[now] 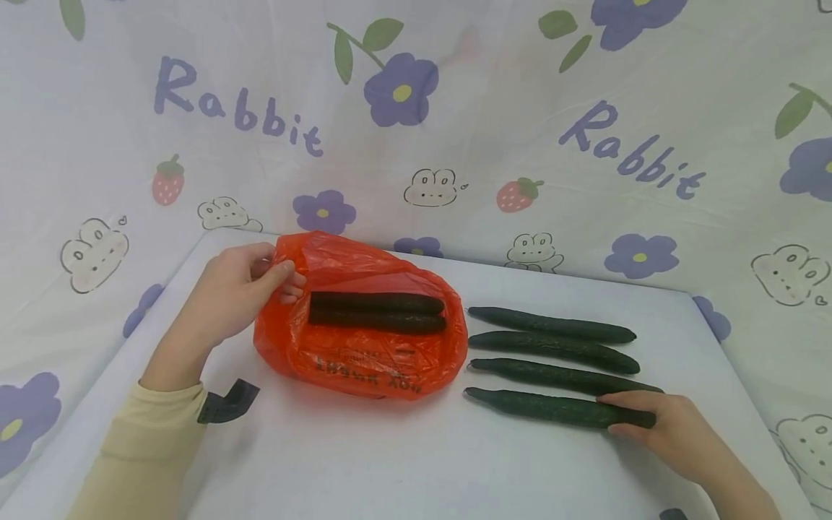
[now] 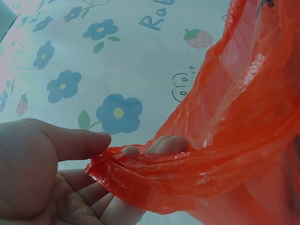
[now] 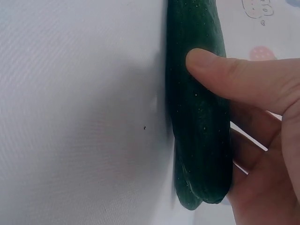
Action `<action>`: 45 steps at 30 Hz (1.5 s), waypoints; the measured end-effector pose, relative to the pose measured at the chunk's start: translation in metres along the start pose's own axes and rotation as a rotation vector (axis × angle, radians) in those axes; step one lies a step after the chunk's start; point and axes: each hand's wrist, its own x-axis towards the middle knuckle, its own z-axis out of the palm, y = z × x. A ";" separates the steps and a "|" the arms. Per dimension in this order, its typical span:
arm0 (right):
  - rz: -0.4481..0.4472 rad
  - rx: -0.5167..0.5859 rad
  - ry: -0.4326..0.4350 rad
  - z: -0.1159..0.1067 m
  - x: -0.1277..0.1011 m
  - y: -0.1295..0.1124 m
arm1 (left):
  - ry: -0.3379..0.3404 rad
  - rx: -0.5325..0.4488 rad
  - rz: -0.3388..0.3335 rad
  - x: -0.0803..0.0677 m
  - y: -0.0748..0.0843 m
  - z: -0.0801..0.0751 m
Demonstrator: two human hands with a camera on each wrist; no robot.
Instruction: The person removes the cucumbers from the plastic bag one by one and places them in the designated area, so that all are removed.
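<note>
A cloth printed with purple flowers, strawberries, rabbits and the word "Rabbit" hangs behind and drapes around a white table (image 1: 390, 462). On the table, left of centre, lies an orange plastic bag (image 1: 364, 361) with dark lettering on its near side — its mouth faces the far side and two dark cucumbers (image 1: 377, 312) lie side by side within it. Right of the bag, four more cucumbers lie in a row, roughly parallel and close together, their tips pointing toward the bag. The nearest cucumber (image 1: 559, 408) is the one being handled: the right hand (image 1: 676, 433) grips its right end, thumb pressed on top and fingers curled beneath, as the right wrist view shows. The left hand (image 1: 234, 292), in a pale yellow sleeve (image 1: 149, 448), pinches the bag's rim at its left edge — thumb on one side, fingers on the other, with the crumpled plastic between them. A small black strap tab (image 1: 227, 403) sticks out at the left wrist.
</note>
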 end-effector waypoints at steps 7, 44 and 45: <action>0.053 0.022 -0.046 -0.005 0.000 -0.005 | -0.002 -0.008 -0.001 0.000 -0.001 0.000; -0.310 0.115 0.224 -0.030 0.074 -0.062 | -0.001 -0.008 -0.014 0.000 0.002 -0.003; -0.318 0.121 0.222 -0.032 0.078 -0.065 | -0.001 -0.009 -0.013 0.000 0.002 -0.003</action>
